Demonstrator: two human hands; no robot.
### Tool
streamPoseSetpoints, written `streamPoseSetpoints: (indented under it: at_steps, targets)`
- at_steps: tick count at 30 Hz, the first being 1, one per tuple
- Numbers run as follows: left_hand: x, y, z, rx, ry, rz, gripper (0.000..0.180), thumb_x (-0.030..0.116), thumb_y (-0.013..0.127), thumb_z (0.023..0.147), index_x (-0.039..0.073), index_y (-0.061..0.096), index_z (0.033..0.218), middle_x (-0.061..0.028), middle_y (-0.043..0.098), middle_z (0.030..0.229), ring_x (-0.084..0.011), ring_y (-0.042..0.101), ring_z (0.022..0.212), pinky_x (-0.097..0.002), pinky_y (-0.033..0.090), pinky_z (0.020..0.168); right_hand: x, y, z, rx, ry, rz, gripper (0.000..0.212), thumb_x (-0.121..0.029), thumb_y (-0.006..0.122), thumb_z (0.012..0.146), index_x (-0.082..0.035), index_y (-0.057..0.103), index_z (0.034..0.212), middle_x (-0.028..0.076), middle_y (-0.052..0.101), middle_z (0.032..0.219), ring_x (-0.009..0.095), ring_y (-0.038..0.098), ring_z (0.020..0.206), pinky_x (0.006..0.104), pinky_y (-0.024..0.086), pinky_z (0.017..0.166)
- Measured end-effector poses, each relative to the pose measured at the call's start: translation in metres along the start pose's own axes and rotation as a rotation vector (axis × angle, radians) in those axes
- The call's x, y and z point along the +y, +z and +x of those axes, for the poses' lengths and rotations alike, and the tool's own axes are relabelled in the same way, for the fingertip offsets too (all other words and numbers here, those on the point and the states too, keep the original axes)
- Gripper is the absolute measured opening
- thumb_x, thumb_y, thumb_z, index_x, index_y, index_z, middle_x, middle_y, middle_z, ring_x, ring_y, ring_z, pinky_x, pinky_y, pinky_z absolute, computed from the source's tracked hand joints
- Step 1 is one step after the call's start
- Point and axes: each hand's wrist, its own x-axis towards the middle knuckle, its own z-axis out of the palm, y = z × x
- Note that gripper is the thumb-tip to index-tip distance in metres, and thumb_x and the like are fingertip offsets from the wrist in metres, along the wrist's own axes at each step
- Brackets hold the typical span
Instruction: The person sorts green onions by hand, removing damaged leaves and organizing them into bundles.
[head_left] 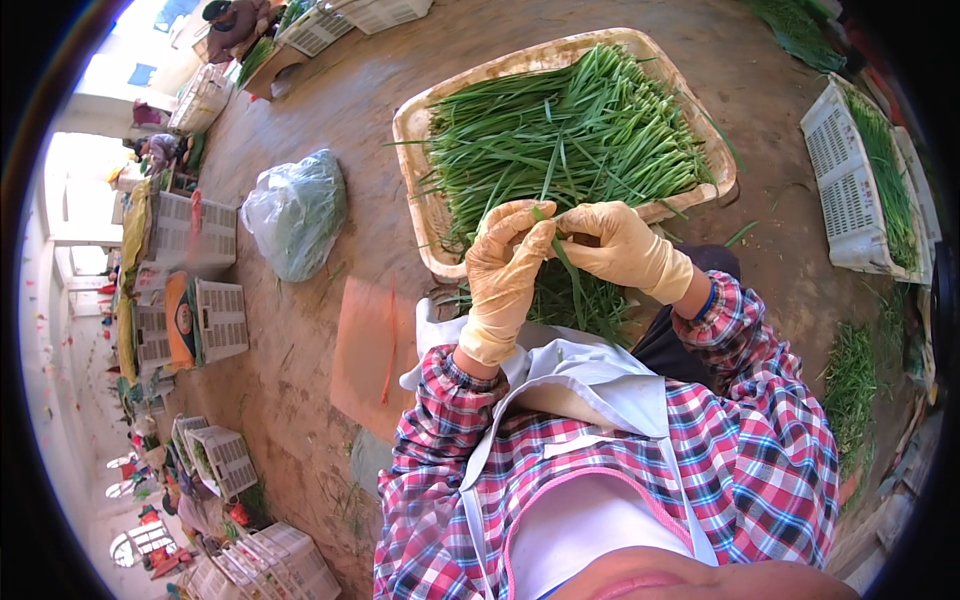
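Both my hands wear pale yellow gloves and meet in front of my apron, at the near edge of a shallow cream basket (422, 218). In the basket lie many green garlic chives (560, 130), their pale cut ends toward the right. My left hand (503, 275) is closed, fingertips pinching a green chive leaf (571, 270). Beside it my right hand (622, 248) pinches the same leaf, which hangs down between the hands. Loose green trimmings (575, 303) lie below my hands, partly hidden by them.
A tied plastic bag of greens (295, 215) rests on the dirt floor at left, near a brown board (362, 335) with a red strip (389, 350). White crates (845, 170) stand at right, above scattered greens (850, 385). More crates (222, 318) and other people (235, 28) are at left.
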Motion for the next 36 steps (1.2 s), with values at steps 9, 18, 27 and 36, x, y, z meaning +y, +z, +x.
streamPoseSetpoints:
  at_steps: [9,18,27,36]
  targets:
    - [0.038,-0.057,-0.018,0.415,-0.026,0.072,0.019,0.010,0.054,0.091,0.003,0.062,0.108,-0.0029,0.063,0.095,-0.0031,0.053,0.076,-0.0149,0.043,0.063,0.069,0.034,-0.021,-0.122,-0.045,-0.708,0.024,-0.022,0.053,0.082,-0.013,0.064,0.101,0.011,0.063,0.078,0.031,0.062,0.075,0.0414,0.050,0.065]
    - [0.103,-0.200,-0.072,0.746,0.325,0.438,0.020,0.005,0.055,0.090,0.001,0.060,0.108,-0.0058,0.062,0.104,-0.0098,0.058,0.088,-0.0203,0.049,0.077,0.107,0.035,-0.046,-0.493,0.273,-0.790,0.042,-0.026,0.064,0.078,-0.012,0.058,0.117,0.012,0.061,0.103,0.029,0.059,0.096,0.0389,0.048,0.081]
    - [-0.085,-0.372,-0.273,0.530,-0.447,1.423,0.015,0.013,0.058,0.084,0.004,0.066,0.093,-0.0112,0.063,0.103,-0.0256,0.057,0.097,-0.0357,0.045,0.088,0.086,0.040,-0.028,-0.486,0.170,-0.458,0.029,-0.023,0.062,0.082,-0.008,0.064,0.107,0.011,0.065,0.090,0.027,0.062,0.082,0.0351,0.050,0.072]
    - [-0.082,-0.353,-0.269,0.670,-0.407,1.228,0.017,0.000,0.057,0.079,0.003,0.067,0.093,-0.0118,0.064,0.104,-0.0262,0.058,0.099,-0.0353,0.043,0.093,0.098,0.021,0.062,-0.363,-0.161,-0.745,0.058,-0.013,0.068,0.071,-0.010,0.048,0.125,0.012,0.051,0.125,0.028,0.052,0.110,0.0351,0.043,0.093]
